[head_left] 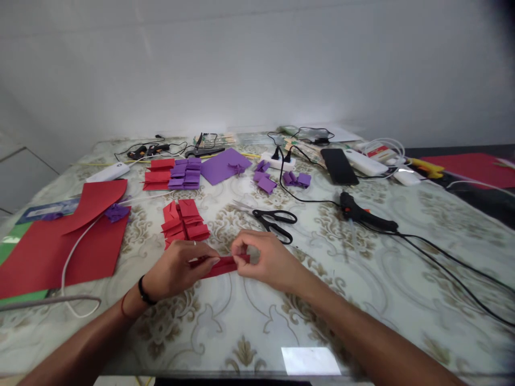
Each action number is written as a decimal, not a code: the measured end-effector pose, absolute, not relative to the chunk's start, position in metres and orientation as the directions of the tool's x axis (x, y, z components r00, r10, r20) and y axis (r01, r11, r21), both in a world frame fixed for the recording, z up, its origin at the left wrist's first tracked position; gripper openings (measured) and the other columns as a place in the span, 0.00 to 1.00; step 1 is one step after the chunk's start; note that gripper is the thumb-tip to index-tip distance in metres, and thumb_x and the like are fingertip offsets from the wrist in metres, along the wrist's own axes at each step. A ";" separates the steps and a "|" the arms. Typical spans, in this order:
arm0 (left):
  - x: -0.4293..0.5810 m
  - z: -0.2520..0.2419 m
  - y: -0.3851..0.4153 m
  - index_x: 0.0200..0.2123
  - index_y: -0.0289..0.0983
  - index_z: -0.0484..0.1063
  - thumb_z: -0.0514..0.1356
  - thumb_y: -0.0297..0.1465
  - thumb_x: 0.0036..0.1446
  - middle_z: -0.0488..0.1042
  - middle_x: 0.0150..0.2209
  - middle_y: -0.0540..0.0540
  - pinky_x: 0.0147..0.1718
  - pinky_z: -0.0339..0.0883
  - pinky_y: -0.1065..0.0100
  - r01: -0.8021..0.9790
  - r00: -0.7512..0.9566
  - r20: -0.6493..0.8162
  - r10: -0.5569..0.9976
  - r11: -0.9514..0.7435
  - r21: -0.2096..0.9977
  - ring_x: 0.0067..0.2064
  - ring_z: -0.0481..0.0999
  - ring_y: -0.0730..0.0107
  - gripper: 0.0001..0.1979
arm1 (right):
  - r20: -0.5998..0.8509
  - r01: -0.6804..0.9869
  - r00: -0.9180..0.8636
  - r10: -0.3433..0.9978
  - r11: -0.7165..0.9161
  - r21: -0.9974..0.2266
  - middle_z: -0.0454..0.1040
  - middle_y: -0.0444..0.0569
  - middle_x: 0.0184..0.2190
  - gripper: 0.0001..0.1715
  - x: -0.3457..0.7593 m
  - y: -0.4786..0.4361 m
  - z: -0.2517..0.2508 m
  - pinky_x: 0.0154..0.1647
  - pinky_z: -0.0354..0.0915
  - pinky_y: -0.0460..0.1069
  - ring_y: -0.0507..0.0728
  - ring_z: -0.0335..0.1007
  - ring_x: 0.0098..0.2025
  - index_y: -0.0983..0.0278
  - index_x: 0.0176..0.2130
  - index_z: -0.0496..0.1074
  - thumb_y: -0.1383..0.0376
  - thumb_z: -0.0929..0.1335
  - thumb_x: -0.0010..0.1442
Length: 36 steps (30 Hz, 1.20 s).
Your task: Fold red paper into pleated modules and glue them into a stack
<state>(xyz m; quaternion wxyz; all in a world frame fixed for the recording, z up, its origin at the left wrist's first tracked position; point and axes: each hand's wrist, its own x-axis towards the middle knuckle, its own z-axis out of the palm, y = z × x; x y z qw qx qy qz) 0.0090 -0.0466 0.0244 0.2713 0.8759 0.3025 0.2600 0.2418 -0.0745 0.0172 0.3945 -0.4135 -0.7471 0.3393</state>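
pinching a folded red strip (225,265) between both hands, low over the table (362,300) and just in front of the pile of folded red pieces (184,219). your left hand (177,268) is closed on the strip's left half, with its fingers laid along the top. your right hand (265,260) is closed on the right end, thumb and forefinger nipping it. the strip runs nearly level, a little higher at the right; whether it touches the table cannot be told.

for a clean crease, it seems best to use the left fingers as a flat clamp so the layers do not slip, and to let the right fingertips alone do the pressing. match the edges first, then press outward from the clamp.

the scissors (276,220) lie just beyond the right hand. the glue gun (364,214) lies farther right, its cord trailing across the table, so mind your right forearm. the red sheet (60,246) lies well apart at left.
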 end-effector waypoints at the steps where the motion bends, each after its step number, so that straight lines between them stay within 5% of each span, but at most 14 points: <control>1: 0.008 0.025 -0.045 0.37 0.36 0.81 0.62 0.29 0.67 0.84 0.30 0.48 0.28 0.66 0.76 0.397 0.671 0.295 0.680 -0.666 0.632 0.27 0.77 0.74 0.08 | 0.318 0.357 -0.343 0.884 0.436 -0.826 0.72 0.41 0.27 0.10 0.246 -0.072 0.019 0.35 0.63 0.46 0.52 0.67 0.30 0.62 0.28 0.69 0.77 0.68 0.51; 9: 0.007 0.024 -0.037 0.35 0.35 0.81 0.62 0.29 0.65 0.82 0.28 0.50 0.26 0.65 0.76 0.482 0.610 0.238 0.756 -0.592 0.646 0.26 0.75 0.75 0.08 | 0.415 0.382 -0.229 0.880 0.474 -0.794 0.72 0.42 0.28 0.09 0.267 -0.065 0.032 0.37 0.63 0.47 0.53 0.67 0.32 0.62 0.30 0.70 0.75 0.68 0.52; 16: 0.014 0.017 -0.045 0.39 0.36 0.81 0.60 0.29 0.67 0.83 0.32 0.49 0.28 0.65 0.76 0.407 0.674 0.214 0.707 -0.597 0.692 0.29 0.76 0.75 0.08 | 0.330 0.399 -0.380 0.864 0.475 -0.784 0.77 0.45 0.32 0.05 0.240 -0.075 0.011 0.38 0.64 0.47 0.54 0.72 0.34 0.63 0.35 0.75 0.72 0.70 0.61; 28: 0.013 0.018 -0.048 0.35 0.37 0.78 0.62 0.24 0.61 0.78 0.29 0.51 0.30 0.66 0.77 0.360 0.676 0.223 0.703 -0.579 0.732 0.30 0.75 0.75 0.05 | 0.359 0.404 -0.371 0.856 0.497 -0.768 0.75 0.44 0.31 0.08 0.232 -0.078 0.003 0.38 0.64 0.47 0.54 0.70 0.34 0.63 0.31 0.71 0.76 0.69 0.55; 36: 0.010 0.026 -0.042 0.32 0.36 0.74 0.60 0.22 0.57 0.75 0.29 0.51 0.29 0.65 0.77 0.380 0.621 0.249 0.743 -0.564 0.734 0.29 0.73 0.76 0.06 | 0.262 0.388 -0.302 0.917 0.369 -0.845 0.76 0.42 0.29 0.07 0.248 -0.070 0.018 0.37 0.63 0.46 0.53 0.70 0.32 0.62 0.29 0.71 0.74 0.68 0.52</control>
